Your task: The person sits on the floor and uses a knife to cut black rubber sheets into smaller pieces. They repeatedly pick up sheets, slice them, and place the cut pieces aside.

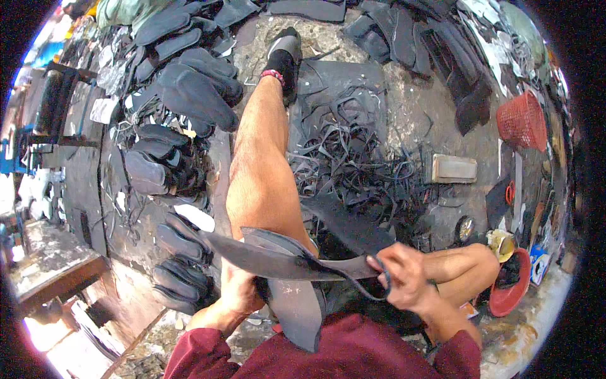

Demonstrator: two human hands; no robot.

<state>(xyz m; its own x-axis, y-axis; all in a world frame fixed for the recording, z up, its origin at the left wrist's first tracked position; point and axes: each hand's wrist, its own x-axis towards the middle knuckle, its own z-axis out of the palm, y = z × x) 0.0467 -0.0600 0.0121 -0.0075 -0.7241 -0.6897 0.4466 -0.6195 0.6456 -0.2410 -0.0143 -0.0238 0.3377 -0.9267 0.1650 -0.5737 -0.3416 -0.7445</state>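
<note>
Across my lap lies a long, curved, dark rubber sole sheet (268,260). My left hand (237,290) grips it from beneath near its left part, with most fingers hidden behind it. A thin dark strip (361,287) curves away from the sheet's edge toward the right. My right hand (405,276) is closed on this strip beside the sheet's right end; whether a tool is also in it cannot be seen. A greyish sole-shaped piece (295,309) hangs down under the sheet against my shirt, and another dark sole edge shows above it.
Tangled dark offcut strips (344,151) cover the floor ahead. Stacks of dark soles (189,95) stand at the left, near a wooden bench (63,278). To the right are a whitish block (454,168), a red basket (521,120), orange-handled scissors (510,192) and a red basin (514,290).
</note>
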